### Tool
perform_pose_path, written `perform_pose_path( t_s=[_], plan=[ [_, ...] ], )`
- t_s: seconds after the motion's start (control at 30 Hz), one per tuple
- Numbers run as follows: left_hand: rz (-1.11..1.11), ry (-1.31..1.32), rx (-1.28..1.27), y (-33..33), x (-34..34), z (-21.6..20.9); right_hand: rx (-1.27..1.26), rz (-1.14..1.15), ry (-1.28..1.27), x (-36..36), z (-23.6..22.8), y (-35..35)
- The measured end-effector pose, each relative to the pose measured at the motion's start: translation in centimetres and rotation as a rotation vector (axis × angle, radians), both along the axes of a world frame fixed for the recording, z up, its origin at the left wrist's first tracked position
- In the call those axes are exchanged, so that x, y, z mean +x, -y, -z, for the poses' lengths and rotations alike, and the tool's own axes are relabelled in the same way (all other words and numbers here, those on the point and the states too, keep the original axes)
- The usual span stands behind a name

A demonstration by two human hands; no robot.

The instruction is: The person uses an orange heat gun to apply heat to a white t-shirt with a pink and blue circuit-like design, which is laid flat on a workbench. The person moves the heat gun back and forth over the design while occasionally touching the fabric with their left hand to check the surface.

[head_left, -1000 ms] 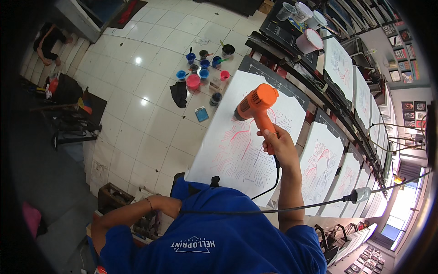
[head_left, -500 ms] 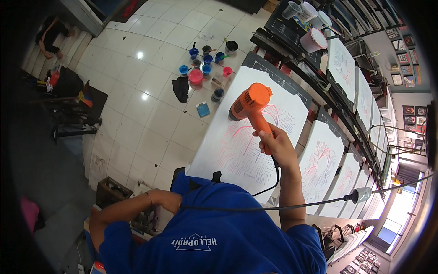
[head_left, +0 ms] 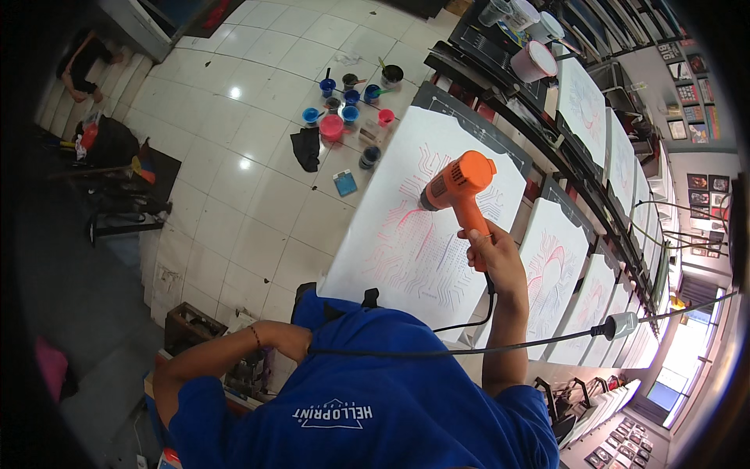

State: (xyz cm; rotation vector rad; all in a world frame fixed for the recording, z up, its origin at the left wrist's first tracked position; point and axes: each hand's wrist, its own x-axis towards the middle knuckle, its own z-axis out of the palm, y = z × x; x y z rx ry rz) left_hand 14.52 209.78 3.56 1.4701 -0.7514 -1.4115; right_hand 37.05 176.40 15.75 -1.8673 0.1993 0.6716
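Observation:
My right hand (head_left: 498, 262) is wrapped round the handle of an orange heat gun (head_left: 462, 181). Its dark nozzle is over a white printed sheet (head_left: 367, 289) lying on a dark platen (head_left: 461, 117). Red and blue circuit-like lines cover the middle of that sheet, partly hidden behind the heat gun. A black cord (head_left: 476, 322) runs down from the handle. My left hand (head_left: 293, 342) rests against my waist at the blue shirt, its fingers out of sight.
More printed sheets (head_left: 551, 258) lie on platens to the right. A dark cable with a grey plug (head_left: 621, 325) crosses before me. Several ink cups (head_left: 351, 115), a black cloth (head_left: 305, 148) and a blue packet (head_left: 344, 182) are on the tiled floor. A person (head_left: 82, 62) sits far left.
My right hand has moved the heat gun to the right and slightly nearer me over the sheet. My left hand stays at my waist.

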Motion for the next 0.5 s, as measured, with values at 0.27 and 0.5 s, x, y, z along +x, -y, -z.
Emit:
perform_pose_path(
  t_s=[0.27, 0.5],
  plan=[
    [-0.123, -0.004, -0.043, -0.2, -1.6, 1.5, -0.036, -0.002, 0.005, -1.7, -0.4, 0.5],
    [0.080, -0.055, 0.228, 0.6, 0.1, -0.7, 0.141, -0.046, -0.045, -2.7, 0.9, -1.7]
  ],
)
